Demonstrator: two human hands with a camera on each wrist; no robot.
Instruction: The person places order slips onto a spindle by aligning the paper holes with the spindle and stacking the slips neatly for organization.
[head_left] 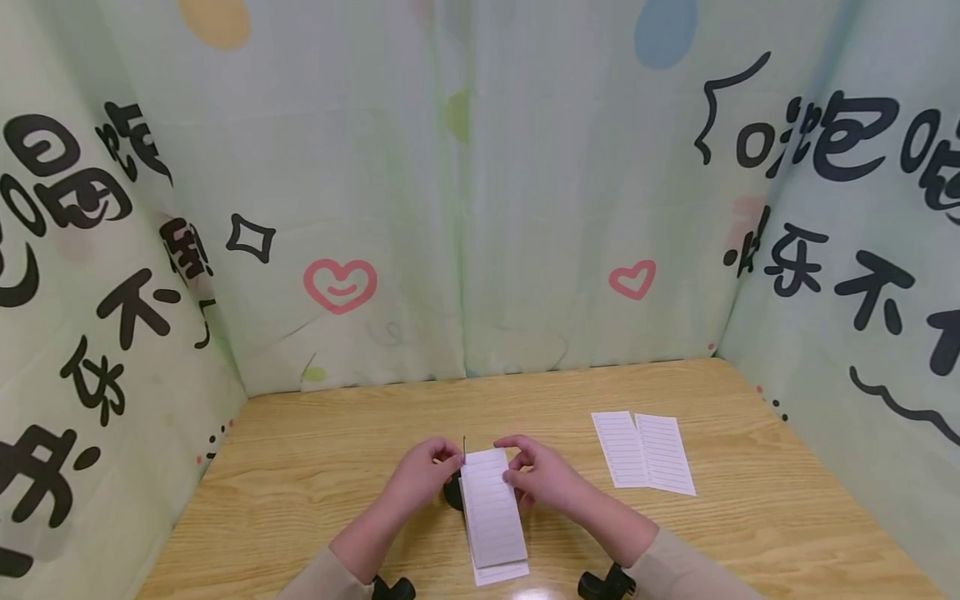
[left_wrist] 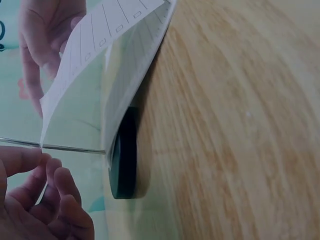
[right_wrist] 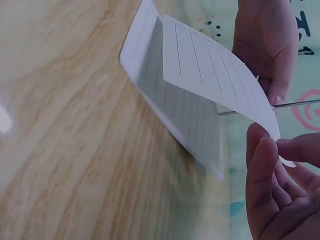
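Left hand (head_left: 426,473), right hand (head_left: 547,477): grip pinching lined sheet (head_left: 491,510) at spike (head_left: 464,446); two cards (head_left: 665,455) rightward.

Table (head_left: 315,467) noted: pale wood, wavy grain. Two lined white cards (head_left: 654,454) laid flat, side by side, toward 2 o'clock of its centre; slight gap seen at their far end. Dark round base (head_left: 453,493) set toward 9 o'clock. Glare (head_left: 532,595) caught at 6 o'clock.

Head above; wrist views share paper (head_left: 492,510) close-up
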